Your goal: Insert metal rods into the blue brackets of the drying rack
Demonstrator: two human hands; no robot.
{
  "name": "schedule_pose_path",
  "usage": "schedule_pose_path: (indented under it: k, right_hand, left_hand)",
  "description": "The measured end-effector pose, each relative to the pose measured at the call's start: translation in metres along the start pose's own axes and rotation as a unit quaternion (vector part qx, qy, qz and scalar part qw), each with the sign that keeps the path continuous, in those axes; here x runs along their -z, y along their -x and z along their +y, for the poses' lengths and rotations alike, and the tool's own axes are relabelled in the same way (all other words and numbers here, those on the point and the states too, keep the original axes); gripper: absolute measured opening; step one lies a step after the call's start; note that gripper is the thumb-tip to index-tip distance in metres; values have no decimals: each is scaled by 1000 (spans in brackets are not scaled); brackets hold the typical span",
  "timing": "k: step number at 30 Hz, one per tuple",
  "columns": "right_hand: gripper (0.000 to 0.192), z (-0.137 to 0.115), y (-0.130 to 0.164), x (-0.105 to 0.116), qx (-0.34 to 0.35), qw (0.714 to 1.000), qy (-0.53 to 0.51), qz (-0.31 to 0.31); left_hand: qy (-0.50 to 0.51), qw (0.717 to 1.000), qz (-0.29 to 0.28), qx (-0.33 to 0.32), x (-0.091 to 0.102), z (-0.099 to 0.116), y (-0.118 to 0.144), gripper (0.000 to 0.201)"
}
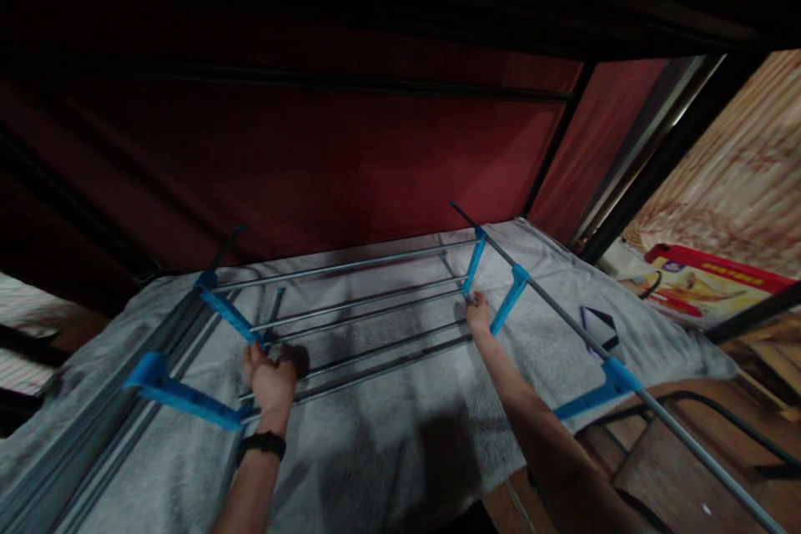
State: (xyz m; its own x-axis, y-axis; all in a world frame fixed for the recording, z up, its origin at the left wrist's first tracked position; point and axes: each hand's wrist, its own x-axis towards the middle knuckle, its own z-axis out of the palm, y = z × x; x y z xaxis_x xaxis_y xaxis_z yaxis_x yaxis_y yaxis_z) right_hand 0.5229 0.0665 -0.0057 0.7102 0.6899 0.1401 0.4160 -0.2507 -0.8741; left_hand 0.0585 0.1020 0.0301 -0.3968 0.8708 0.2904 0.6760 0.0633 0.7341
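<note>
Rack: a metal drying rack of grey rods and blue plastic joints lies across the middle of the frame, resting on a grey towel.
Left hand: the left hand sits at lower centre-left, its grip closed around the near end of the rods just beside a blue joint; a dark band circles the wrist.
Right hand: the right hand is right of centre, fingers curled onto the rod ends where they meet another blue joint; whether the grip fully wraps the rod, I cannot tell.
Side pole: a long grey pole runs from centre to the lower right corner, carrying blue brackets.
Towel: the grey towel covers a raised flat surface from lower left to centre right.
Backdrop: a dark red cloth wall fills the upper half of the frame.
Right edge: a red and yellow printed pack lies at right, below a pale patterned curtain.
Small item: a dark angular thing lies on the towel near the pole; too dim to identify.
</note>
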Motion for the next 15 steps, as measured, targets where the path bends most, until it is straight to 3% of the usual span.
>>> schedule_pose_path:
  k: [4,7,10,15]
  right_hand:
    - [43,-7,54,-5,85,991,-8,-100]
    - [35,-11,80,-11,183,958,24,-221]
    - [32,-18,84,-14,250,916,118,-290]
    - [35,-33,71,-24,283,863,246,-340]
  left_hand:
    - [15,994,-81,-73,1,3,49,50]
    - [35,990,-94,-96,2,-4,74,45]
    - [40,988,-84,-121,5,-12,85,43]
    - [42,991,-76,-106,12,-17,90,40]
